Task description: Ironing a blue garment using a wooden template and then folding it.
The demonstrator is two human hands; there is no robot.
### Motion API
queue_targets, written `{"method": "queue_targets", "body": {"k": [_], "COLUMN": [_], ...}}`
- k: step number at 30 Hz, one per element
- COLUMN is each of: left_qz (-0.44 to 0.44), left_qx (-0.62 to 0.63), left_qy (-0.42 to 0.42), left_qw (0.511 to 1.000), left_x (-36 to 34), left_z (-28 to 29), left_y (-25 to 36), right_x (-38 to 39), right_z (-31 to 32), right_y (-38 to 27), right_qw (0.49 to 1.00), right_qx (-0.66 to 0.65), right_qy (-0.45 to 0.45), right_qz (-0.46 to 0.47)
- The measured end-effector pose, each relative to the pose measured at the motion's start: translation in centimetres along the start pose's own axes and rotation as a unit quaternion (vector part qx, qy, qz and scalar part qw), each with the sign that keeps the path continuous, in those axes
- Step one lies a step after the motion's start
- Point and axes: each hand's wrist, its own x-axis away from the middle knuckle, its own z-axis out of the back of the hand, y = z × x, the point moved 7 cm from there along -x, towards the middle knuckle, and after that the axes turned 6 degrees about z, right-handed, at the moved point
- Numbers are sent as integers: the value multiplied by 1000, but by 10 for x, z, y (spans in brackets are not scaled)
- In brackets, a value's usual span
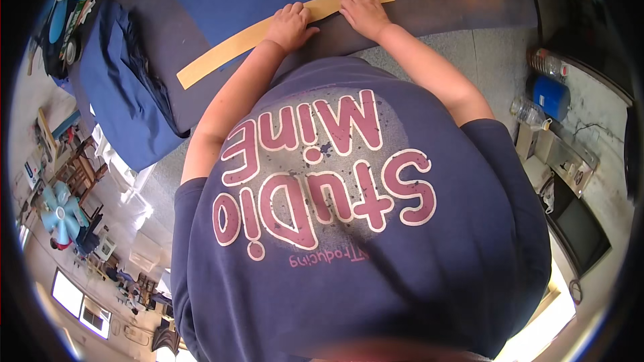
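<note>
Yellow strip (241, 44), both ends free: left hand (291, 27) open on it; right hand (364, 13) touching, whether gripping I cannot tell.

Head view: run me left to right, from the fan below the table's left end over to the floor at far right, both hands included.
Turquoise fan → dark blue garment → left end of the yellow strip → left hand → right hand → blue container.

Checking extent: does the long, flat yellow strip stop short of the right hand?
No, the yellow strip extends past the right hand.
</note>
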Motion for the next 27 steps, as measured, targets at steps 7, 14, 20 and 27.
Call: {"method": "queue_targets", "body": {"k": [7, 14, 20, 27], "left_qz": [8, -29, 6, 54], "left_qx": [-19, 51, 99, 111], "left_qy": [27, 31, 93, 102], "left_qw": [999, 998, 991, 987], "left_x": [-6, -1, 21, 28], "left_z": [-8, 0, 18, 20], "left_y": [0, -4, -16, -36], "right_x": [-1, -2, 1, -9], "right_z": [2, -2, 0, 4], "right_y": [6, 8, 11, 18], "right_qw": [998, 995, 995, 992], "right_qx": [-33, -45, -54, -77], "right_qy": [15, 3, 16, -53], "right_qz": [-54, -92, -85, -83]}}
